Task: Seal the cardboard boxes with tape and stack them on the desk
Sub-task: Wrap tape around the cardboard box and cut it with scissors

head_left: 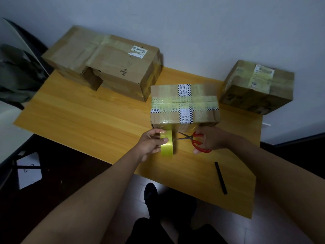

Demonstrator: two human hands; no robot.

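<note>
Yellow wooden tabletop (79, 120) bearing three brown taped cardboard boxes: a large one (109, 66) at 10 o'clock, a mid-sized one (184, 104) at centre, a smaller one (258, 87) at 2 o'clock. Slim black marker pen (220, 177) at 5 o'clock.

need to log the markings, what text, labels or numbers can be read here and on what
Middle box, printed white tape with striped edges: Chinese characters, too blurred to quote.
Large left box, white sticker: unreadable; a handwritten dark mark below it, unclear.
Right box, shipping labels: too small to read.
Sheet on the floor: handwritten scrawl, illegible.
Tape roll, scissors: no text.
</note>
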